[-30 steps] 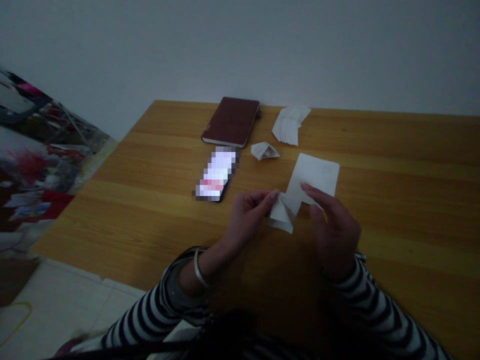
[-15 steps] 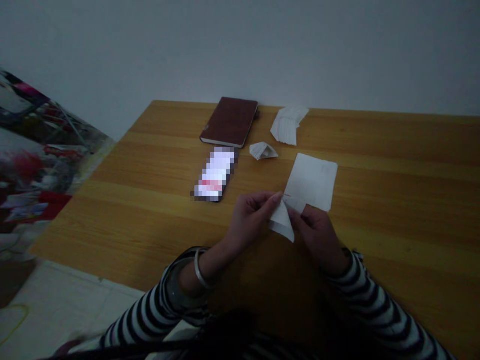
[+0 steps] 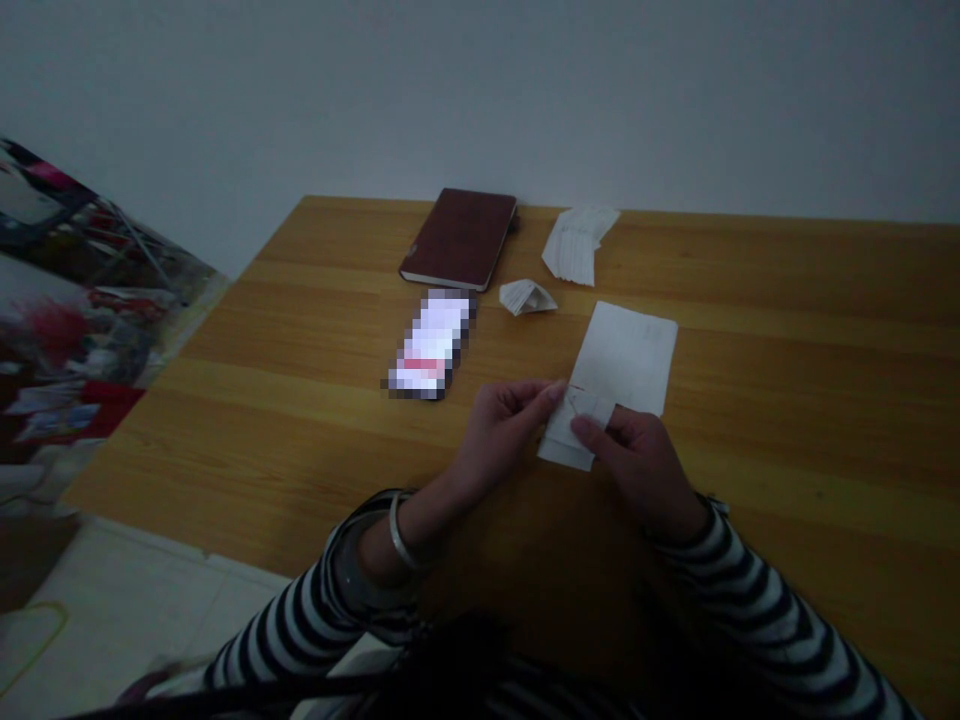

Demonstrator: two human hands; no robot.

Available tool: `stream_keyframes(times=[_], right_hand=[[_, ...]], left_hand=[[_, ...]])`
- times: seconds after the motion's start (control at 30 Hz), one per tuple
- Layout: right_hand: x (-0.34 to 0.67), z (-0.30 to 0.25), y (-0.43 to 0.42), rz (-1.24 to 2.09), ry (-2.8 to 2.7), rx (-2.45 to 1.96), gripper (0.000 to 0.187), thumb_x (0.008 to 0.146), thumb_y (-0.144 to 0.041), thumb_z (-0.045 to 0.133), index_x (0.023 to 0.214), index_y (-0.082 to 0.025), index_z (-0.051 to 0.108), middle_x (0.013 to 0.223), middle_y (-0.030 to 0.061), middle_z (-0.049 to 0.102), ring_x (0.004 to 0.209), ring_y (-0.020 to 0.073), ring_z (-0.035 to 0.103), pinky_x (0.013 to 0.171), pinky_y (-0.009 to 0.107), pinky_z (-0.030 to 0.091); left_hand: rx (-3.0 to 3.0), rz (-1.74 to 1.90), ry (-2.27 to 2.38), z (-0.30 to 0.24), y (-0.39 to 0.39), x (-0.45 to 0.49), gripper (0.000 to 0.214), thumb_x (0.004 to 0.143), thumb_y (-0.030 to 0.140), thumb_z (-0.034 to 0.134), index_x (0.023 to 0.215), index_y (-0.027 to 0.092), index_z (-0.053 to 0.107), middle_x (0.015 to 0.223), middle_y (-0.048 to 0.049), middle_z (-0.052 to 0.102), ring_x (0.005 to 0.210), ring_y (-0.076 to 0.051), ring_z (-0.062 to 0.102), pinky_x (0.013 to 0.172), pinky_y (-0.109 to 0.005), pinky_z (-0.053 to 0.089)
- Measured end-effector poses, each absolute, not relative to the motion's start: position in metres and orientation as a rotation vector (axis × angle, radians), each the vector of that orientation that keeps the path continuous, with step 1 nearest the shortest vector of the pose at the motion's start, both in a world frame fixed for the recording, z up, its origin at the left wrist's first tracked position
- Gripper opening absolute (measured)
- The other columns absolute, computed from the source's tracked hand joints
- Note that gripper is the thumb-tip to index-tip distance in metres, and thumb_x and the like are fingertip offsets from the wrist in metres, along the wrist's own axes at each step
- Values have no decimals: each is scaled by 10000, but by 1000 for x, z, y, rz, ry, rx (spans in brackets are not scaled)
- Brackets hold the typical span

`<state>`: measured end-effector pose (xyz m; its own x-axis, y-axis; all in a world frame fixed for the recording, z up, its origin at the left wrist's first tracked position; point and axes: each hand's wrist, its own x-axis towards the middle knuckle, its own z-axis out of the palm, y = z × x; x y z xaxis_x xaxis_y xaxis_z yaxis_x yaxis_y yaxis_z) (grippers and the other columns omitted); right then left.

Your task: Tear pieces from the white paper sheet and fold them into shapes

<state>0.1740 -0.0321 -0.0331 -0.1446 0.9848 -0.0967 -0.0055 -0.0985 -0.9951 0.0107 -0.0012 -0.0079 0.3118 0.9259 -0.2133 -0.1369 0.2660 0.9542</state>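
Observation:
A small folded white paper [image 3: 570, 440] lies just above the wooden table [image 3: 787, 380], held from both sides. My left hand [image 3: 502, 435] pinches its left edge with fingers closed. On the paper's right side, my right hand [image 3: 637, 460] presses it with thumb and fingers closed. A flat white sheet [image 3: 626, 355] lies right behind the hands, partly under the folded piece. Both arms wear striped sleeves, and a bracelet sits on the left wrist.
A phone [image 3: 431, 345] with a lit screen lies left of the hands. Behind it are a dark red notebook [image 3: 461, 238], a small folded paper shape [image 3: 527, 297] and a stack of paper slips [image 3: 576, 245]. The table's left edge drops to a tiled floor [image 3: 112, 620].
My right hand drew back from the flat sheet onto the folded paper. The folded piece went from a pointed, raised shape to a flatter one pressed between both hands.

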Motion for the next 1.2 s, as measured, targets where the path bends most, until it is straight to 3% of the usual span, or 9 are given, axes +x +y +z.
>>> stream_keyframes(times=[0.53, 0.73, 0.87, 1.0, 1.2], right_hand=[[173, -31, -34, 1525, -1143, -1267, 248, 765, -413, 748, 868, -188, 773, 768, 41, 764, 701, 170, 705, 641, 284, 564], [178, -34, -33, 1484, -1155, -1318, 233, 742, -418, 761, 754, -186, 750, 677, 20, 727, 611, 144, 653, 551, 246, 514], [182, -38, -30, 1435, -1208, -1389, 282, 776, -445, 721, 688, -177, 718, 653, 21, 706, 556, 132, 605, 494, 236, 465], [183, -42, -28, 1486, -1265, -1337, 263, 816, -440, 679, 773, -188, 736, 715, 26, 725, 626, 142, 631, 554, 244, 490], [184, -43, -27, 1449, -1317, -1304, 330, 832, -472, 642, 699, -172, 676, 644, 13, 662, 581, 131, 575, 549, 251, 474]], left_hand=[[1089, 869, 983, -10, -2, 13, 251, 883, 354, 627, 837, 145, 759, 719, -30, 719, 614, -96, 596, 590, -198, 461], [1228, 783, 1039, -9, 1, 8, 227, 874, 349, 629, 872, 155, 747, 787, -35, 730, 672, -107, 610, 636, -212, 473], [1485, 588, 1025, -12, 5, 1, 292, 894, 389, 597, 841, 140, 740, 712, -23, 693, 628, -107, 563, 580, -209, 429], [1608, 594, 1110, -15, 2, 0, 365, 902, 421, 572, 778, 119, 734, 608, -13, 626, 564, -103, 494, 505, -207, 358], [1453, 727, 1080, -18, 0, 7, 279, 873, 366, 615, 816, 125, 743, 679, -32, 680, 592, -109, 537, 547, -215, 398]])
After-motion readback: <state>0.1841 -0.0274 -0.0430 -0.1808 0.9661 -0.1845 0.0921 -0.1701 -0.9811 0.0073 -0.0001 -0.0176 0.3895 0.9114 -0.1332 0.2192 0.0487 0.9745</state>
